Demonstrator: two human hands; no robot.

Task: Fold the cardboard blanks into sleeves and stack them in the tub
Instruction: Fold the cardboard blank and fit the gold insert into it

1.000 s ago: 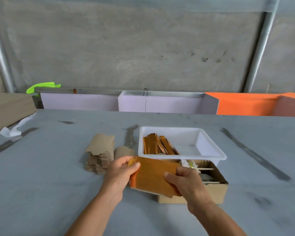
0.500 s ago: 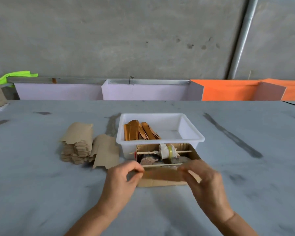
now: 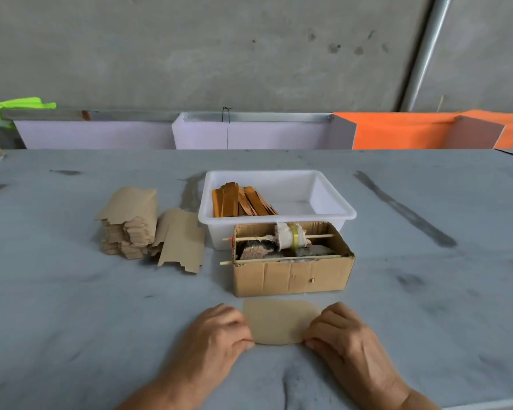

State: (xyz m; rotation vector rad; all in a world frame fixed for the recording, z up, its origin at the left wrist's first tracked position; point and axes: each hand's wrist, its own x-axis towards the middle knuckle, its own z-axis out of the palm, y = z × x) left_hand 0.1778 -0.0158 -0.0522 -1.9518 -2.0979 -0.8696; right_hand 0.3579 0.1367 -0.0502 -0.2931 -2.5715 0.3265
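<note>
Grey table (image 3: 71, 321): one blank (image 3: 279, 322) lies near, pinched at both ends by left hand (image 3: 216, 335) and right hand (image 3: 342, 338). Few sleeves (image 3: 240, 199) are stood in tub (image 3: 332, 202); a tall stack (image 3: 128, 229) remains unfolded, left.

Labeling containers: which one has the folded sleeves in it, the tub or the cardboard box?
The white tub: orange folded sleeves lean in its left half. The cardboard box in front holds a tape roll on a stick and scraps.
</note>
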